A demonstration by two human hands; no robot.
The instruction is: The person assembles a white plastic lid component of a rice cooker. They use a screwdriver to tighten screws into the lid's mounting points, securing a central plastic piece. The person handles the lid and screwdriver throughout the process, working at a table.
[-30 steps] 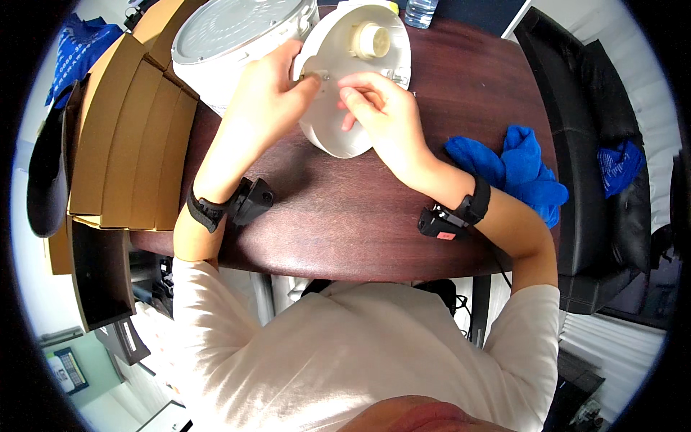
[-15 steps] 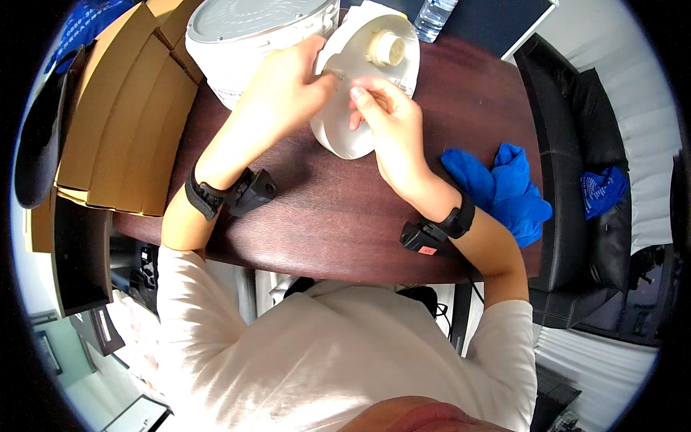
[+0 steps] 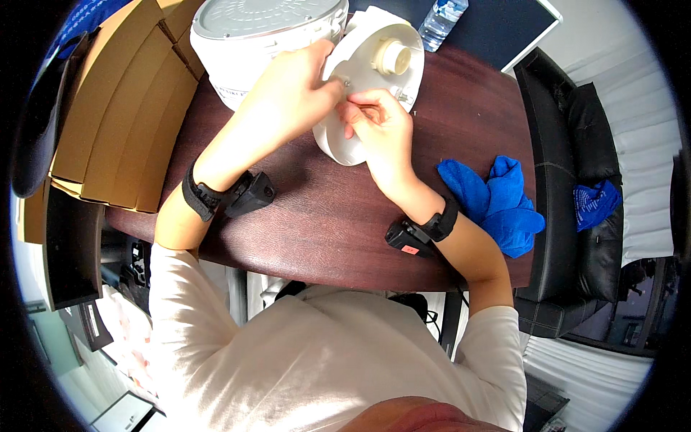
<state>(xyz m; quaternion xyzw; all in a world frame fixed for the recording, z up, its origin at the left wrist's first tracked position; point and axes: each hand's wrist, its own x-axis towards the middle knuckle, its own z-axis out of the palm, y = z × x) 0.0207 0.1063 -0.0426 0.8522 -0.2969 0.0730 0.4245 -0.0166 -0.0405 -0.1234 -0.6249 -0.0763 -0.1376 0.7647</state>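
Note:
A white oval plastic shell [image 3: 353,147] stands tilted on the table, its hollow side toward me. Inside its upper part sits a cream-coloured round spout-like fitting [image 3: 393,57]. My left hand [image 3: 302,86] grips the shell's left rim, thumb on the inside, other fingers hidden behind. Close by the left thumb, my right hand [image 3: 378,122] is closed in a pinch at the shell's inner surface; what its fingertips hold, if anything, is too small to tell. Touching or just behind the left hand is a large white round appliance [image 3: 230,65] with a grey patterned top.
Brown cardboard boxes [image 3: 119,108] stand along the left edge of the dark wooden table [image 3: 288,245]. A crumpled blue cloth [image 3: 497,205] lies at the right. A clear water bottle [image 3: 440,25] stands at the back, beside a dark panel [image 3: 497,32]. Beyond the table is a black sofa [image 3: 561,187].
My right hand has moved slightly left and down, closer to my left thumb, and its fingers have drawn together. My left hand stays on the shell's rim. The whole view has shifted a little.

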